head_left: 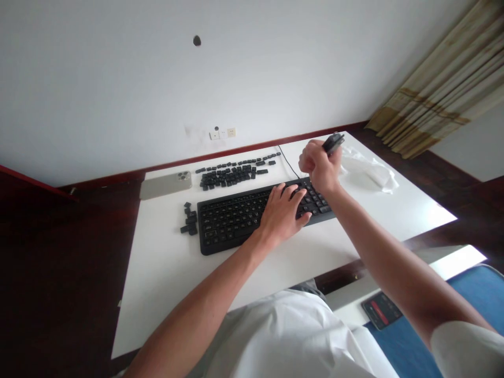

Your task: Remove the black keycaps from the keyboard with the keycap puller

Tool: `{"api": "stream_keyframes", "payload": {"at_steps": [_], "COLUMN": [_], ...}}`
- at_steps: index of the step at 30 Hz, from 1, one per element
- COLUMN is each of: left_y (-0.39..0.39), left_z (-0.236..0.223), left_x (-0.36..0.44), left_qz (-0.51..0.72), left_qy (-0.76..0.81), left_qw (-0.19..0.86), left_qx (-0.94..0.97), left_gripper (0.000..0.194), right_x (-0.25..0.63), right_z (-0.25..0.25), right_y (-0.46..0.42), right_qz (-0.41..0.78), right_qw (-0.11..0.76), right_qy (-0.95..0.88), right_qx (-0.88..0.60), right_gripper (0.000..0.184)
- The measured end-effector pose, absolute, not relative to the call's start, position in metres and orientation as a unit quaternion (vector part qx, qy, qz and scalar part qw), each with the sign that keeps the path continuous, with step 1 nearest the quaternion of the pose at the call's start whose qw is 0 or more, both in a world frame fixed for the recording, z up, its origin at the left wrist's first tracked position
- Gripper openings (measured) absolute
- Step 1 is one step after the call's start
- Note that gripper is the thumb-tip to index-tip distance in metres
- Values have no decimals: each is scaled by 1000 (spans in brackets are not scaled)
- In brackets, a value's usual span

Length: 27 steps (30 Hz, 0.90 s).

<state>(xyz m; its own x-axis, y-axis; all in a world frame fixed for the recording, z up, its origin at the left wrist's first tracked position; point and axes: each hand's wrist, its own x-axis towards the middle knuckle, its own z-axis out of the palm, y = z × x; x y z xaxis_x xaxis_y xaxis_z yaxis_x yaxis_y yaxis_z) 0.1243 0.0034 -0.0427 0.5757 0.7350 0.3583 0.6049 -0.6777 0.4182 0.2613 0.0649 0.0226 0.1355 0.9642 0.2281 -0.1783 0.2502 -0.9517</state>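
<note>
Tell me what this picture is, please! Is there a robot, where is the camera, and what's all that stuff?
There's no robot here, just a person using two bare hands. The camera sits on the person's head and looks forward and down, so you see almost what they see.

The left hand rests on a black keyboard with its fingers spread. The right hand, raised over the keyboard's right end, grips a dark tool; I can't tell which kind.

On the white table, loose black keycaps lie behind the keyboard and off its left end. A smartphone lies at the left, and a crumpled white plastic bag at the right.
</note>
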Motion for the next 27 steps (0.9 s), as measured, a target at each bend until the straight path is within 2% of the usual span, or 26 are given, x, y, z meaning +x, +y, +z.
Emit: {"api": "stream_keyframes", "payload": {"at_steps": [2, 7, 11, 15, 21, 24, 27], "left_y": [6, 12, 17, 24, 46, 56, 65], "left_z": [-37, -27, -22, -14, -21, -28, -29], "left_x": [116, 98, 96, 92, 74, 67, 60], "left_qz": [257, 202, 215, 270, 318, 334, 349], "left_qy": [367, 392, 393, 389, 412, 426, 440], "left_qw": [137, 151, 206, 340, 512, 537, 511], "left_qx": [883, 885, 870, 813, 683, 647, 650], "left_gripper": [49, 25, 12, 13, 30, 35, 31], "right_x": [278, 311, 320, 317, 310, 307, 303], "right_z": [20, 5, -15, -23, -26, -25, -23], "right_y": [90, 127, 128, 124, 124, 121, 117], "right_qz": [422, 472, 461, 436, 434, 435, 435], "right_qw": [659, 668, 701, 723, 714, 710, 697], "right_qy": [-476, -430, -380, -366, -381, -394, -417], "right_qx": [-401, -382, -390, -391, -396, -389, -388], "right_gripper": [60, 61, 61, 59, 59, 55, 52]}}
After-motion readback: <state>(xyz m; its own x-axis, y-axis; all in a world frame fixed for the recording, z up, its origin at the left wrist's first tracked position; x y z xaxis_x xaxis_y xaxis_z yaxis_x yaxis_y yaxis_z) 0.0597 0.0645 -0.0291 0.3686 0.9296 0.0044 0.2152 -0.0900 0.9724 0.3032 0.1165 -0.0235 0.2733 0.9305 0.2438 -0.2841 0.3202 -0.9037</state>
